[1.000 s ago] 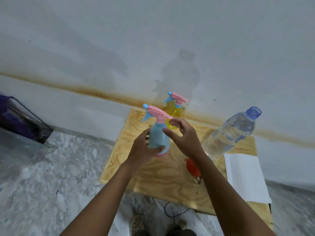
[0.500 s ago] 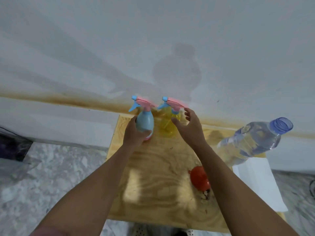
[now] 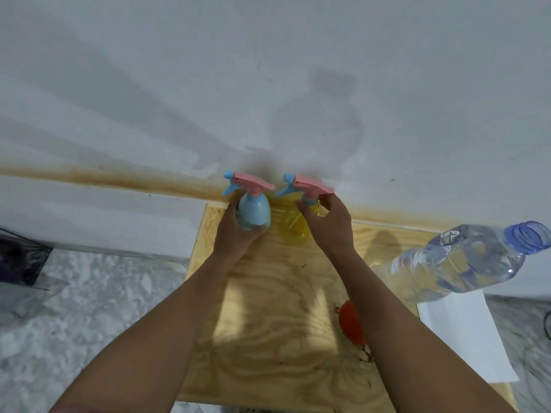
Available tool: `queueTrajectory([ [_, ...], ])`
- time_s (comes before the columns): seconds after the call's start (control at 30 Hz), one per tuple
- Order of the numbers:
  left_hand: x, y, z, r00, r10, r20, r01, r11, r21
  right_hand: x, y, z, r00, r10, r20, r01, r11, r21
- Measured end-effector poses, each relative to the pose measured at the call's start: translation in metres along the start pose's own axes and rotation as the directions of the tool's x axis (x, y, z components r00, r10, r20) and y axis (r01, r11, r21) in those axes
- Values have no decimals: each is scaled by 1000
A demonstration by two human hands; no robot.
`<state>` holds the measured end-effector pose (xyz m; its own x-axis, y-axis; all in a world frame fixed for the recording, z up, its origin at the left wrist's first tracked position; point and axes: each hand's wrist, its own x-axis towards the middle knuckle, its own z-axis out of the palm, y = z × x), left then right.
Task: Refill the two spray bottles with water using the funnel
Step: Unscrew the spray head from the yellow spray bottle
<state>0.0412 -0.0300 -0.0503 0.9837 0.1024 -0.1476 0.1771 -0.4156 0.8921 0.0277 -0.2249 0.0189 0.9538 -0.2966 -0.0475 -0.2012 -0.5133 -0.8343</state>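
Note:
A blue spray bottle (image 3: 254, 213) with a pink trigger head stands at the back left of the wooden table (image 3: 268, 293), and my left hand (image 3: 235, 234) is wrapped around its body. Right beside it stands a yellow spray bottle (image 3: 293, 228) with the same pink head. My right hand (image 3: 328, 225) curls around the yellow bottle's neck, fingers just under the head. A large clear water bottle (image 3: 459, 260) with an open blue neck stands at the right. The orange funnel (image 3: 351, 324) lies on the table, partly hidden behind my right forearm.
A white folded cloth or paper (image 3: 465, 335) lies at the table's right edge. The table backs onto a white wall (image 3: 268, 84) with a brown stain line. A marbled floor (image 3: 74, 308) lies to the left, with a dark bag (image 3: 21, 257) at the far left.
My left hand carried the blue spray bottle from the middle of the table to the back, next to the yellow one. My right hand left the blue bottle and reached to the yellow bottle's neck.

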Motion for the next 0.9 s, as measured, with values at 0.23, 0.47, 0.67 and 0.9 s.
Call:
queueTrajectory([
  [0.23,-20,4,-3,996,25,-88,-20,999,51,-10,-2,-10,1000,-24,-2,24,999,26],
  [0.47,-118,31,2,963,267,-31,-264,962,70,-66,-27,-54,990,-117,82,111,991,74],
  [0.67,-165,74,-7,960,279,32,-280,959,32,-124,-50,-77,980,-181,79,167,974,152],
  [0.9,-200,97,-19,961,275,16,-272,958,-85,-163,-70,-83,980,-195,-33,196,931,308],
])
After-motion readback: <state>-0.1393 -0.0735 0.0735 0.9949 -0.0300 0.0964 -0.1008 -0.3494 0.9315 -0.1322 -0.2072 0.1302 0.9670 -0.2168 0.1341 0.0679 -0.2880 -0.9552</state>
